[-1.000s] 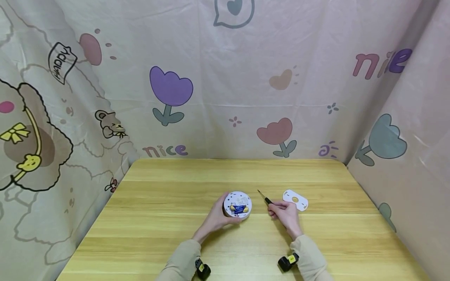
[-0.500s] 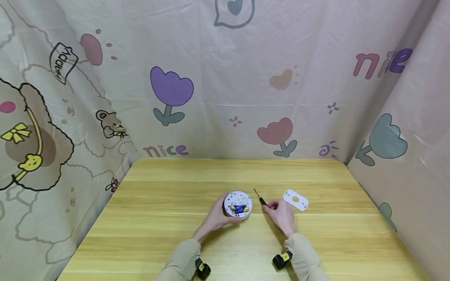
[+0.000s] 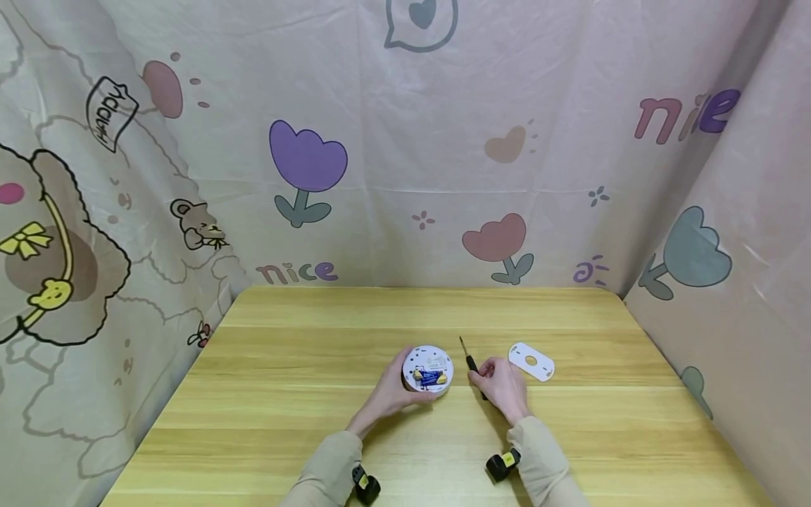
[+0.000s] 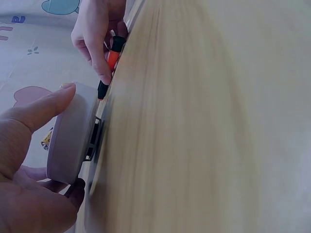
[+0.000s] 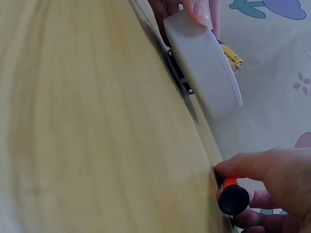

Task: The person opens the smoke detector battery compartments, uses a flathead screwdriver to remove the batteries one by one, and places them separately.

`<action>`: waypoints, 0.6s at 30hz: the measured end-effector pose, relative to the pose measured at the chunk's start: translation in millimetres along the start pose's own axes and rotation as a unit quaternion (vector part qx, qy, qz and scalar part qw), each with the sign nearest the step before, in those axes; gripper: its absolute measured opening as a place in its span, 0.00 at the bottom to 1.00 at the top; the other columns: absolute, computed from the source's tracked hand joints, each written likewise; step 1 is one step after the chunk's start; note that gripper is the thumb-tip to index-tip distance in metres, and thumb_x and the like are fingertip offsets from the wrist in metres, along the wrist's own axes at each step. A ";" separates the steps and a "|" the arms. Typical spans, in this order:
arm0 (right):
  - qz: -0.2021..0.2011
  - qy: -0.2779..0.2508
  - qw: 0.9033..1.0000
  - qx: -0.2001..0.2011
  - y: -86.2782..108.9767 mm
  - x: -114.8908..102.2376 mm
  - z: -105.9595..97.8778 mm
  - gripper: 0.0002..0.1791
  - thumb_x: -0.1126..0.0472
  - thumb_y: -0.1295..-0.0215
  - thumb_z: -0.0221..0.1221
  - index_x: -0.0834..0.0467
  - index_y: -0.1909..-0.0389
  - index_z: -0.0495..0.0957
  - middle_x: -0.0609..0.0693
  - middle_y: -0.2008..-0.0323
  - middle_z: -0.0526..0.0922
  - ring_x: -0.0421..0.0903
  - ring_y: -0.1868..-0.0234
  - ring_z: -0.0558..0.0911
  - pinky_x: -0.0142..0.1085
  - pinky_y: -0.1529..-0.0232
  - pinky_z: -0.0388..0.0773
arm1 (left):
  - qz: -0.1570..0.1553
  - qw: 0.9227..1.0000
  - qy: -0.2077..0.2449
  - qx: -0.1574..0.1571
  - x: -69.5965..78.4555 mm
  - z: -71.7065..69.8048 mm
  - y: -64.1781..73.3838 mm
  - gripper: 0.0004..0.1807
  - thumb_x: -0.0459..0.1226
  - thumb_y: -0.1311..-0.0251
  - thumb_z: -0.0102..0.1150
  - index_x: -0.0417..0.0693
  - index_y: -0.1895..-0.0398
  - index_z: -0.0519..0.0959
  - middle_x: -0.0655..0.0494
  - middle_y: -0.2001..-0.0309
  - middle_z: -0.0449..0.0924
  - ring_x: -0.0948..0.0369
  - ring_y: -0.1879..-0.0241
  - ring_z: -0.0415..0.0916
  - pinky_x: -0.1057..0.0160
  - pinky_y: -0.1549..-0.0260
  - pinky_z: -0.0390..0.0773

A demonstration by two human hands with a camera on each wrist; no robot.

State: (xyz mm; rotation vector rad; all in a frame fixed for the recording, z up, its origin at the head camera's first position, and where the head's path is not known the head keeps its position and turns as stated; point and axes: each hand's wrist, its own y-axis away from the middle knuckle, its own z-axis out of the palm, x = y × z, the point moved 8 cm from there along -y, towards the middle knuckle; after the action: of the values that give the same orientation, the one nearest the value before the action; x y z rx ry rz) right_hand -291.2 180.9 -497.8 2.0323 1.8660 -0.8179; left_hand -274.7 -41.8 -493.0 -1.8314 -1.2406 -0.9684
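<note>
My left hand (image 3: 388, 394) grips a round white smoke alarm (image 3: 426, 360) by its rim, thumb at the near side. Blue-and-yellow batteries (image 3: 431, 377) show on its upward face; in the right wrist view one battery (image 5: 231, 56) stands out past the edge. A dark slotted clip (image 4: 95, 138) on the underside is close over the table. To the right, my right hand (image 3: 505, 389) pinches a small screwdriver (image 3: 472, 363) low at the tabletop, its thin shaft pointing away. The orange-and-black handle (image 4: 112, 58) shows between the fingers in the left wrist view.
A white oblong mounting plate (image 3: 543, 367) with a round hole lies just beyond my right hand. The wooden table (image 3: 304, 352) ends at a printed curtain (image 3: 380, 232) behind and at the sides. A small black camera (image 3: 503, 466) is strapped on each wrist.
My right hand has moved left and a little nearer with the screwdriver, lowering it and turning its tip to point more straight away. The left hand and smoke alarm have stayed in place.
</note>
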 end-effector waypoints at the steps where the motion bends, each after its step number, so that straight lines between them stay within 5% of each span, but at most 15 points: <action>1: -0.001 0.000 1.000 0.001 0.2 -0.3 -0.1 0.13 0.45 0.58 0.65 0.48 0.85 0.75 0.41 0.85 0.75 0.38 0.83 0.70 0.29 0.81 0.63 | -0.001 1.000 0.001 0.000 0.4 0.0 0.1 0.58 0.45 0.69 0.74 0.41 0.33 0.50 0.41 0.36 0.59 0.45 0.38 0.59 0.41 0.39 0.59; 7: -0.005 -0.009 1.000 0.005 1.6 -1.6 -0.4 0.14 0.45 0.59 0.66 0.49 0.84 0.76 0.42 0.85 0.75 0.38 0.83 0.70 0.29 0.81 0.63 | -0.010 1.000 0.005 0.001 0.6 0.7 0.2 0.58 0.45 0.70 0.74 0.42 0.33 0.50 0.40 0.35 0.56 0.43 0.37 0.56 0.40 0.38 0.55; 18: -0.013 -0.058 0.998 0.011 5.4 -0.2 -2.6 0.17 0.46 0.55 0.64 0.52 0.66 0.79 0.44 0.82 0.74 0.39 0.80 0.68 0.28 0.78 0.63 | -0.020 1.000 0.007 0.002 -1.2 0.3 0.6 0.57 0.47 0.68 0.73 0.44 0.33 0.51 0.43 0.34 0.56 0.46 0.36 0.55 0.44 0.37 0.56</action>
State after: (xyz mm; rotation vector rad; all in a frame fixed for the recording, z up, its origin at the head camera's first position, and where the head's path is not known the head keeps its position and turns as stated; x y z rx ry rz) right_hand -285.3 181.4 -496.5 1.9333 1.8327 -0.9456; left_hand -274.4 -42.2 -494.3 -1.8009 -1.2752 -0.9983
